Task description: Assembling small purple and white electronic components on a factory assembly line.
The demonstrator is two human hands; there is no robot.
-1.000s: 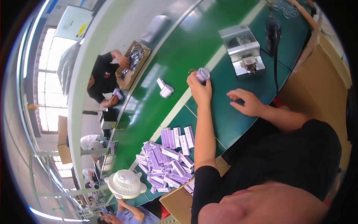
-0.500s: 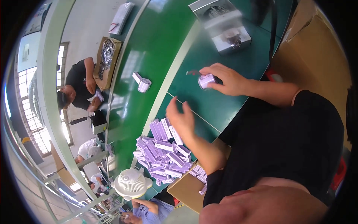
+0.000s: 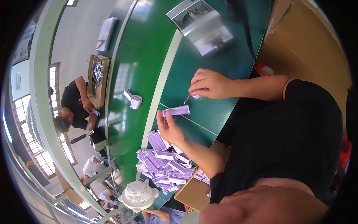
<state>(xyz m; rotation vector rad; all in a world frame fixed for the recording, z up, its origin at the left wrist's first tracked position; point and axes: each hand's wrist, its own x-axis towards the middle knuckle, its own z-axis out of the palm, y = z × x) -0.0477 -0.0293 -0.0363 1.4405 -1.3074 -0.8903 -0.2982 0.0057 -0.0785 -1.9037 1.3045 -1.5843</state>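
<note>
purple shows in both our hands. our left hand (image 3: pixel 170 128) pinches a small purple box (image 3: pixel 176 110) between thumb and fingertips, holding it level just above the green bench (image 3: pixel 220 108). our right hand (image 3: pixel 210 84) is curled, its fingers closed on a small pale part (image 3: pixel 196 96) with a thin wire (image 3: pixel 186 99) poking out toward the box; the two hands sit near each other but apart. below our left wrist lies a heap of purple boxes (image 3: pixel 164 164), spilling toward the bench's near edge, with a cardboard box (image 3: pixel 194 190) just beside it. a white fan (image 3: pixel 138 194) stands past the heap at the same edge. farther along the bench we see a white reel (image 3: pixel 134 100), and toward the far end a metal fixture (image 3: pixel 203 24). across the bench another person (image 3: pixel 74 102) bends over a tray of parts (image 3: pixel 97 76).
</note>
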